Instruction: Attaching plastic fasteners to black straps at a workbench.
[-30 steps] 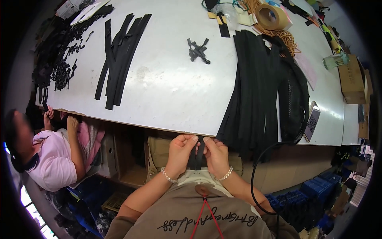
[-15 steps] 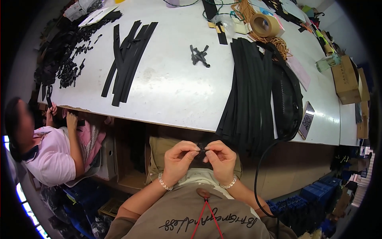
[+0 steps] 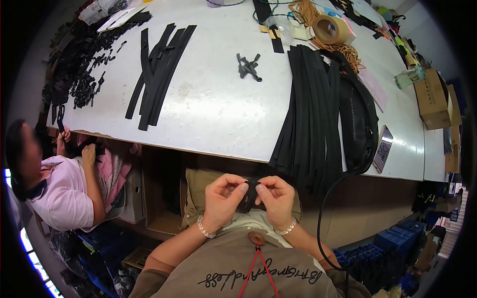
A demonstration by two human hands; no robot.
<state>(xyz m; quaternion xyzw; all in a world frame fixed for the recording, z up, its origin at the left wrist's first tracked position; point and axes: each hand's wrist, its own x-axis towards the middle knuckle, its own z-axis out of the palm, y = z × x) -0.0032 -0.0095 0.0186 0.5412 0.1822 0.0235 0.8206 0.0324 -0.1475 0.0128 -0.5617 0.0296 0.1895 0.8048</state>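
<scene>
Close in front of my body, below the table's front edge, both hands pinch a small stretch of black strip [image 3: 251,187]. My left hand [image 3: 222,198] grips its left side between thumb and fingers. On the other side my right hand [image 3: 277,199] pinches it the same way, a little apart from the left. Part of the strip hangs down between the hands, dark and hard to make out. On the table, a small cluster of black zipper-pull-like pieces [image 3: 248,67] lies ahead of me. A thick bundle of long black strips [image 3: 310,114] drapes over the table edge to the right.
More black strips [image 3: 156,79] lie on the white table [image 3: 213,114] at left, with scattered small black parts [image 3: 89,89] beyond. A black bag [image 3: 360,119], phone [image 3: 382,149] and tape roll [image 3: 330,30] are at right. A co-worker [image 3: 62,191] sits at left, handling black material.
My fingers have shifted slightly on the black strip, and more of it shows hanging between my hands. The co-worker's hands have moved a little.
</scene>
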